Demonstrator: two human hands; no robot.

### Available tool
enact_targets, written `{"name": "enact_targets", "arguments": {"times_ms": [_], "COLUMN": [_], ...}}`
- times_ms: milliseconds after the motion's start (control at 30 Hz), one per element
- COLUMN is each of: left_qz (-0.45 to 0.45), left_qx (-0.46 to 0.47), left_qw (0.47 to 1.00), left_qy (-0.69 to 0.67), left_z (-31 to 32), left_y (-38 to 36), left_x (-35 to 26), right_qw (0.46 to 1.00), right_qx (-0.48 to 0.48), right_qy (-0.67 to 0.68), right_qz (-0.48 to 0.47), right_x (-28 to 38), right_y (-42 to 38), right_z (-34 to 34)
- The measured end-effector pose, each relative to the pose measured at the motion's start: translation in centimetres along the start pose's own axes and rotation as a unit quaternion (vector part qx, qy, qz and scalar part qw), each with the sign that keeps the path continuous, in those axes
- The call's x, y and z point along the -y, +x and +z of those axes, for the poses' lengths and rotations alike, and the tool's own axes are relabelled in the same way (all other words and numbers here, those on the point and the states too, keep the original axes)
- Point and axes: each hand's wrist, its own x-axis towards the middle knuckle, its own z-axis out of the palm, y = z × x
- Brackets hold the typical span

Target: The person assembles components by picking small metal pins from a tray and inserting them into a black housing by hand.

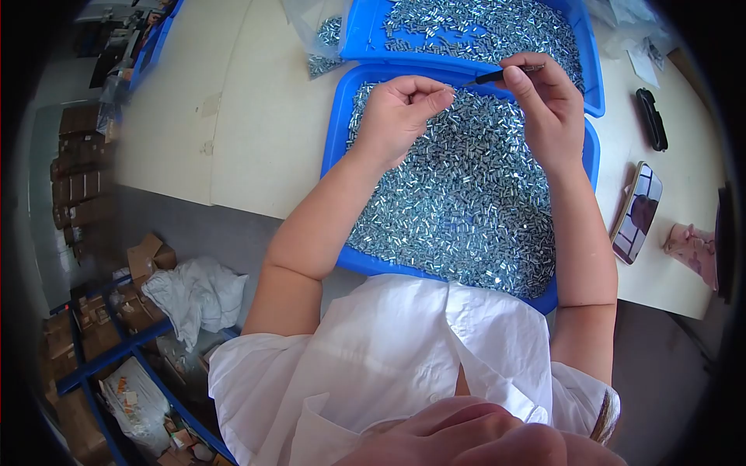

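Observation:
My left hand (400, 116) hovers over the far left part of a blue tray (332, 151), thumb and fingers pinched together. Whatever sits in that pinch is too small to make out. My right hand (553, 109) grips a slim black pointed tool (488, 77) between thumb and fingers, its thin tip directed left toward my left fingertips. A gap shows between the two hands. Below them the tray holds a thick layer of small shiny metal pins (451, 202).
Behind stands a second blue tray (594, 70) with similar pins. A clear bag (326, 39) of metal parts lies at its left. On the right are a black case (651, 119), a phone (639, 211) and a pink item (691, 250). Cartons and a blue frame (140, 339) stand lower left.

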Motion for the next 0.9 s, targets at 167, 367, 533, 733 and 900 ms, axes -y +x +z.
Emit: {"name": "enact_targets", "arguments": {"times_ms": [167, 367, 533, 733, 900], "left_qz": [0.086, 0.129, 0.141, 0.198, 0.248], "left_qx": [0.002, 0.004, -0.017, -0.025, -0.044], "left_qw": [0.996, 0.988, 0.982, 0.958, 0.917], "left_qy": [0.038, 0.088, 0.122, 0.208, 0.309], "left_z": [-0.2, -0.1, -0.4, -0.7, -0.6], "left_y": [0.0, 0.0, 0.2, 0.4, 0.1], "left_x": [0.2, 0.3, 0.5, 0.6, 0.0], "right_qw": [0.995, 0.995, 0.994, 0.979, 0.963], "right_qx": [0.047, 0.072, 0.085, 0.105, 0.131], "right_qy": [0.087, 0.058, -0.045, -0.107, -0.144], "right_qz": [0.033, 0.035, 0.057, 0.139, 0.186], "right_x": [-0.3, -0.5, -0.3, -0.2, 0.1], "right_y": [-0.1, -0.2, 0.2, 0.3, 0.2], "right_z": [0.2, 0.2, -0.4, -0.7, -0.5]}}
